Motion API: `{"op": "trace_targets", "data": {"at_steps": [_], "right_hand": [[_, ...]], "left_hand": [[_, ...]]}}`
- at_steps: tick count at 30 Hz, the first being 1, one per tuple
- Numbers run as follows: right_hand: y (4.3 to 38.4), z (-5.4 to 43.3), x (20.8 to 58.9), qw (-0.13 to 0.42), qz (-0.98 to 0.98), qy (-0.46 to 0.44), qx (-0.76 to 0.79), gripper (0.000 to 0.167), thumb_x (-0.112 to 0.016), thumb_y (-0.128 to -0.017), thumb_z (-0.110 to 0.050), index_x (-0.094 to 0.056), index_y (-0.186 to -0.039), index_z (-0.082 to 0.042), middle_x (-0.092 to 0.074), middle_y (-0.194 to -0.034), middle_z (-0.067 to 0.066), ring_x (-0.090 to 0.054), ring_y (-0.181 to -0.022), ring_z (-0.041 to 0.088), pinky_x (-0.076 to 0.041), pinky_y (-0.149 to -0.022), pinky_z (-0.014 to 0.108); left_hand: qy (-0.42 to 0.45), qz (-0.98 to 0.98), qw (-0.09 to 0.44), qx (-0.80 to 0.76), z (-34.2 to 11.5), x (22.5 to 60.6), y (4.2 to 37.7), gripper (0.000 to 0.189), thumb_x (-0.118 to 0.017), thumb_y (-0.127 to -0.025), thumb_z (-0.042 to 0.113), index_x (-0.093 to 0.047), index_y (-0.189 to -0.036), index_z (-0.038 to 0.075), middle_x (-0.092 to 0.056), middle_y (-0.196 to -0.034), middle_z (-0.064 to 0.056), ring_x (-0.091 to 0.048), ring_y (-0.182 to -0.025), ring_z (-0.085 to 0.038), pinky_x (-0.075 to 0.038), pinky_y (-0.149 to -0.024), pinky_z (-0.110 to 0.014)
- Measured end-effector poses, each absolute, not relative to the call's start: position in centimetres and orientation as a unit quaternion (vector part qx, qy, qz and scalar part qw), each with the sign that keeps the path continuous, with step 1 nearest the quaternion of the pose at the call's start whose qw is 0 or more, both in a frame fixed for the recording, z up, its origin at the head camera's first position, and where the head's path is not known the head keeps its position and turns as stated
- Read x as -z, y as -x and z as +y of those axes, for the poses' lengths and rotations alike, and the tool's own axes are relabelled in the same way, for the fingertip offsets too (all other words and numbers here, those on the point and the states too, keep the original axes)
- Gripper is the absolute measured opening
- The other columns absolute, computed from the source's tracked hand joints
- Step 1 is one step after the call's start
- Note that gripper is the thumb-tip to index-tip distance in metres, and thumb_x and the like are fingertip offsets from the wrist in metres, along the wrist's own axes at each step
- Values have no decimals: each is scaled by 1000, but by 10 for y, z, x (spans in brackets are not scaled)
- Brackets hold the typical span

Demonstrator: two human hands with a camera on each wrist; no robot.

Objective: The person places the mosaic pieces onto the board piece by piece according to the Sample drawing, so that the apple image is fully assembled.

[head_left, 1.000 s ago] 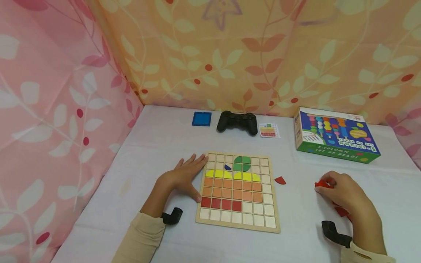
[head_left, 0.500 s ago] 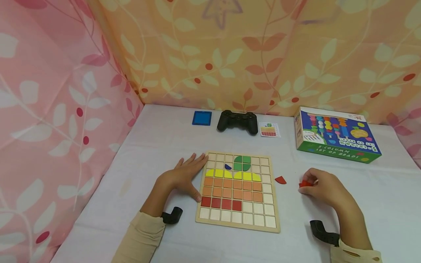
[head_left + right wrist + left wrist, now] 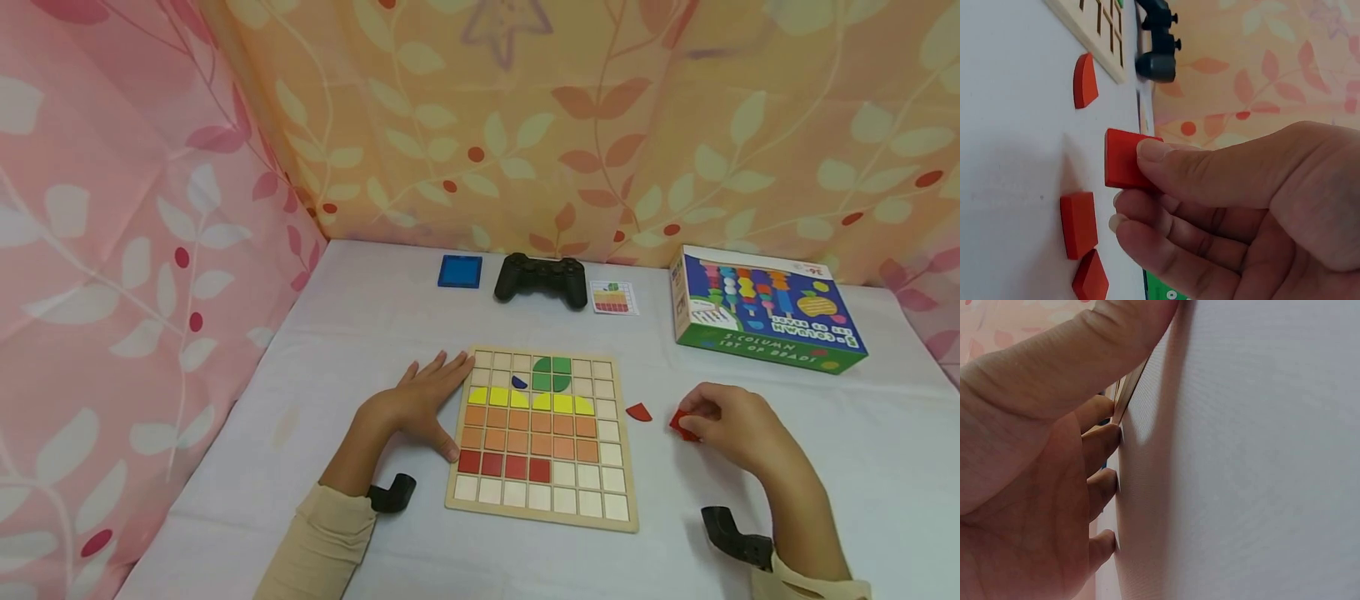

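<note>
My left hand [image 3: 416, 408] rests with spread fingers at the left edge of a wooden grid board [image 3: 628, 508], the thumb at the lower part of that edge. In the left wrist view the fingertips touch the white tabletop beside the board. Right of the board, my right hand [image 3: 738, 429] pinches a red square tile [image 3: 1124, 159] between thumb and fingers, just above the table. Below it in the right wrist view lie another red square tile [image 3: 1079, 225] and a red angular piece [image 3: 1092, 278]. A red wedge [image 3: 639, 412] lies between board and right hand.
On the board sit green, yellow, orange and red tiles [image 3: 516, 467], plus a small blue piece [image 3: 519, 382]. Behind it stand a blue square [image 3: 460, 271], a black game controller [image 3: 542, 279], a pattern card [image 3: 614, 297] and a bead-set box [image 3: 772, 308].
My right hand has moved left, closer to the board, with red in its fingers; over the last half second it has turned the tile slightly. The left hand has stayed put.
</note>
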State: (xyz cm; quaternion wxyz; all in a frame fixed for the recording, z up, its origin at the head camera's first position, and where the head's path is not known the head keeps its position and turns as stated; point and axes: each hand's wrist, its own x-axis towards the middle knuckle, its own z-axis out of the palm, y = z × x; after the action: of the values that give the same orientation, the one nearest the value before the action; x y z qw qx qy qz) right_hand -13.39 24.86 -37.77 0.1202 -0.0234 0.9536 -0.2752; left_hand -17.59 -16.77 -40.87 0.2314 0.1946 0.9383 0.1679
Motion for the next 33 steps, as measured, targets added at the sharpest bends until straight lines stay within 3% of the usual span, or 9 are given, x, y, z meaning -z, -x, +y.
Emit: {"op": "trace_targets", "data": {"at_steps": [11,21,33], "right_hand": [[129,209,373,124,941,59,309,5,-77,-87,-7,-74,-88,-11,-69,-87,0,-59,-80,21,-55,-70,36],[116,147,385,138,913,158,350,14,-79,-85,-4,-71,-82,-15,-64,-76,-9,-57,-71,12,-52,-67,26],[103,119,398,86,928,204,299,26,-85,-78,-4,-67,-67,-21,-51,-71,-11,-48,-68,9,-44,-59,26]], "left_hand": [[-190,940,232,-163,-168,409,176,136,-95,-56,50,-14,-163,25,-8,-168,2,4,-153,-23,3,-120,-53],[-192,938,233,-171,-167,408,176,137,-95,-56,50,-14,-163,24,-9,-168,2,4,-153,-23,2,-120,-53],[-192,938,232,-172,-166,407,176,137,-96,-56,49,-15,-163,24,-8,-168,2,4,-153,-23,2,-120,-53]]}}
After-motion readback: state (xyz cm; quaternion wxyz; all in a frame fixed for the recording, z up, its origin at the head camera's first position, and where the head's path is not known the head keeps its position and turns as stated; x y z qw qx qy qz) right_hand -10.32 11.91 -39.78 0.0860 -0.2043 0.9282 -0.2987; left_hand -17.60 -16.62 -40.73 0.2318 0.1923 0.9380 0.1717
